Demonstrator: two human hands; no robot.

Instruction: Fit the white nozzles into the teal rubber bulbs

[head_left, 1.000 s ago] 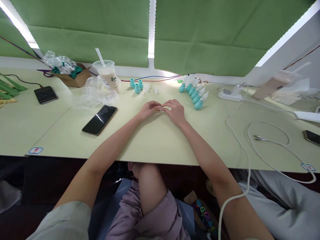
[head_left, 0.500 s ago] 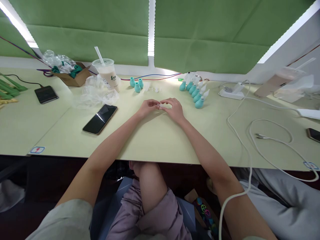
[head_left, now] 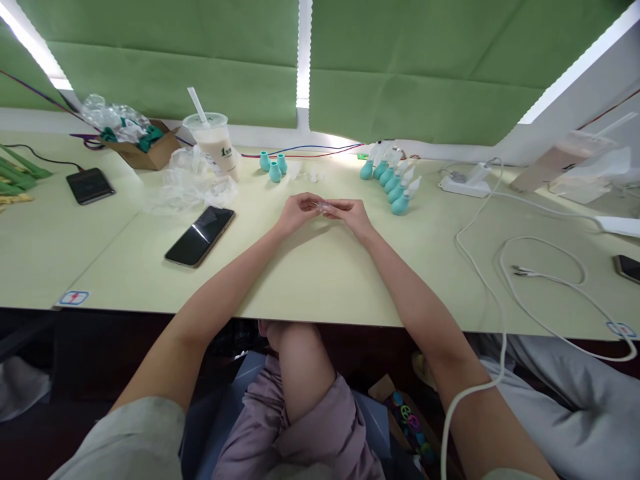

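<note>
Between my fingertips, just above the table, is a small clear plastic piece (head_left: pixel 324 207); its exact shape is too small to make out. My left hand (head_left: pixel 299 211) pinches it from the left, and my right hand (head_left: pixel 352 215) grips it from the right. Beyond my hands stand a few turquoise rubber bulbs (head_left: pixel 275 171) with open necks. Small white translucent parts (head_left: pixel 314 177) lie beside them. To the right, several turquoise bulbs with clear pointed tips (head_left: pixel 399 203) stand in a slanting row.
A phone (head_left: pixel 201 237) lies left of my arms, near a crumpled plastic bag (head_left: pixel 183 180) and a drink cup (head_left: pixel 216 143). Further left is a cardboard box (head_left: pixel 150 157). On the right are a power strip (head_left: pixel 465 187) and a looped white cable (head_left: pixel 467 250). Another person's leg (head_left: pixel 565 407) shows below.
The fingers of my right hand have straightened and closed in flatter on the clear piece. My left hand has risen slightly. Things on the table have stayed put.
</note>
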